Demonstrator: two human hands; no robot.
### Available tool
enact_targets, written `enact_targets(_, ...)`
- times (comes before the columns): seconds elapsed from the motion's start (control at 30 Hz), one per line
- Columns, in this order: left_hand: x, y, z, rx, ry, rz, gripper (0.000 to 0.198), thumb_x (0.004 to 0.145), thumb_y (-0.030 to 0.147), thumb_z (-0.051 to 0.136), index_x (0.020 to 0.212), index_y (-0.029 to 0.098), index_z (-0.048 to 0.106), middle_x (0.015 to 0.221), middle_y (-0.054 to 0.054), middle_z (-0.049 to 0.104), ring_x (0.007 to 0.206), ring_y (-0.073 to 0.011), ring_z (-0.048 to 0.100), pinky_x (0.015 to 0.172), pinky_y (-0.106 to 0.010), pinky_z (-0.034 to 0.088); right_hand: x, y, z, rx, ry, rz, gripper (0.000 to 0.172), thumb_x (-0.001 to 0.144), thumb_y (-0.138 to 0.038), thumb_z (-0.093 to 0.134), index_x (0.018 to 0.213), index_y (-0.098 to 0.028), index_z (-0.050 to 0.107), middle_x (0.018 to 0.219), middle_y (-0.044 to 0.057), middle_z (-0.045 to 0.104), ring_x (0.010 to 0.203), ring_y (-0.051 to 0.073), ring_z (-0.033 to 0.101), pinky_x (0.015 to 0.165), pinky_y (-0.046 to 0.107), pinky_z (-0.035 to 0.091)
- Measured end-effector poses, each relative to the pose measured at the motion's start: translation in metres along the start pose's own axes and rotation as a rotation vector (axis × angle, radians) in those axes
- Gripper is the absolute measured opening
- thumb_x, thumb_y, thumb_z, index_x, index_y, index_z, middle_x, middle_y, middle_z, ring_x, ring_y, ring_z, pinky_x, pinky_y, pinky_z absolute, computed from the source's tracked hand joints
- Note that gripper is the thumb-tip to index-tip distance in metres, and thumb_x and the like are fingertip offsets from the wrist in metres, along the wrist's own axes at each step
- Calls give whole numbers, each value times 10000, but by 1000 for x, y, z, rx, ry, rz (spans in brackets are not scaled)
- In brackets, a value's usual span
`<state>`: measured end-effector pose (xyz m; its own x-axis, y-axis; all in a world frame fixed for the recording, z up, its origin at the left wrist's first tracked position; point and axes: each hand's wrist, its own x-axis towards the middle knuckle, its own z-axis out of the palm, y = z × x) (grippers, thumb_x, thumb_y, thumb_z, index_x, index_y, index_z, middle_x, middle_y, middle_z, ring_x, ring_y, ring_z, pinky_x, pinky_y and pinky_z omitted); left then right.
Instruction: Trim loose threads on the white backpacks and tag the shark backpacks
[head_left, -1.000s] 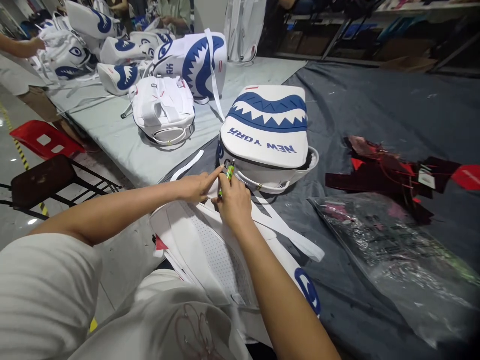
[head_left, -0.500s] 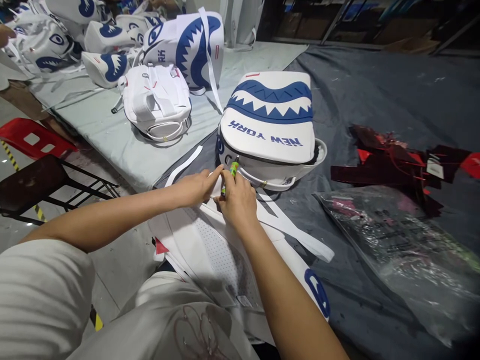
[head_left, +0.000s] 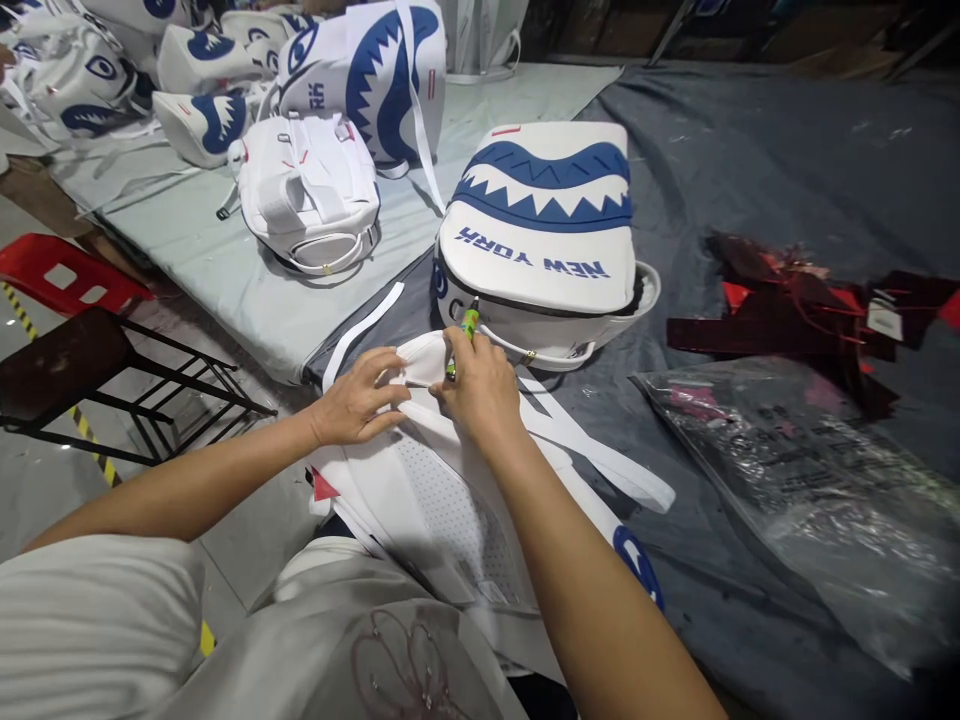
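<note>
A white bag [head_left: 450, 490] with a dotted mesh panel lies at the table's near edge, partly hidden by my forearm. My left hand [head_left: 365, 398] has its fingers apart at the left side of the bag's raised white edge. My right hand [head_left: 481, 390] grips a green marker [head_left: 470, 322], its dark tip pointing up and away, and the fingers also rest against the white edge. Just beyond the hands sits a white bag with blue teeth and "NEW YORK" lettering [head_left: 540, 215]. Loose white straps [head_left: 630, 475] extend right of my right hand.
More white and blue bags [head_left: 307, 190] are on the pale table cover [head_left: 195, 225] at left. Dark red scraps [head_left: 787, 335] and a clear plastic bag [head_left: 795, 480] lie at right. A stool [head_left: 67, 370] and red chair [head_left: 71, 272] stand at left.
My left hand has moved left, away from my right hand, and its fingers have spread. More of the bag's white edge shows between the hands. The view has shifted slightly.
</note>
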<state>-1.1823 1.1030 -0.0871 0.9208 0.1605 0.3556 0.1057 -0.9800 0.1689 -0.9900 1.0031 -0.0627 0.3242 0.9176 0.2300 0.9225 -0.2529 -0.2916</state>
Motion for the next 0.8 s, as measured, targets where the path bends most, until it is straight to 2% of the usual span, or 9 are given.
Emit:
enact_targets(0.07, 2, -2, -1, -72, 44, -55, 223, 910, 353, 589, 1055, 199, 659, 1390, -164, 462, 1385, -306, 377, 1139, -548, 389, -1, -1, -1, -15, -13, 8, 625, 753, -233, 806, 1302, -209, 507, 1159, 147, 608, 972, 312, 567, 762, 382, 432)
enact_targets(0.17, 5, -1, -2, -138, 57, -136, 216, 944, 355, 560, 1062, 197, 648, 1426, -165, 433, 1358, -277, 422, 1112, -506, 436, -3, -4, -1, -47, 8, 0, 614, 790, -262, 777, 1326, -197, 484, 1175, 169, 600, 1011, 327, 556, 812, 409, 422)
enact_targets(0.33, 4, -3, 1, -153, 70, -163, 217, 949, 370, 567, 1046, 198, 655, 1421, -162, 452, 1346, -273, 440, 1105, -494, 443, 0, -11, 3, -156, 93, -181, 540, 839, -292, 729, 1306, -164, 492, 1273, 216, 559, 1154, 351, 486, 1028, 526, 295)
enact_targets(0.47, 5, -10, 5, -181, 73, -154, 206, 952, 352, 560, 1046, 194, 653, 1423, -160, 440, 1367, -262, 431, 1117, -478, 441, 11, -11, 7, -163, 47, -271, 499, 871, -340, 688, 1298, -160, 504, 1275, 214, 547, 1120, 346, 483, 924, 454, 365)
enact_targets(0.57, 8, -17, 7, -235, 77, -162, 197, 947, 340, 559, 1027, 188, 656, 1384, -156, 454, 1364, -249, 444, 1134, -460, 430, 20, -8, 7, -103, 1, -235, 457, 859, -325, 712, 1256, -182, 538, 1222, 175, 582, 1085, 329, 503, 854, 406, 390)
enact_targets(0.8, 12, -19, 4, -330, 66, -198, 182, 954, 314, 547, 998, 188, 670, 1349, -140, 486, 1366, -252, 456, 1143, -458, 420, 30, -6, 3, -40, -80, -166, 429, 818, -276, 774, 1195, -208, 581, 1182, 132, 614, 1071, 310, 538, 850, 391, 411)
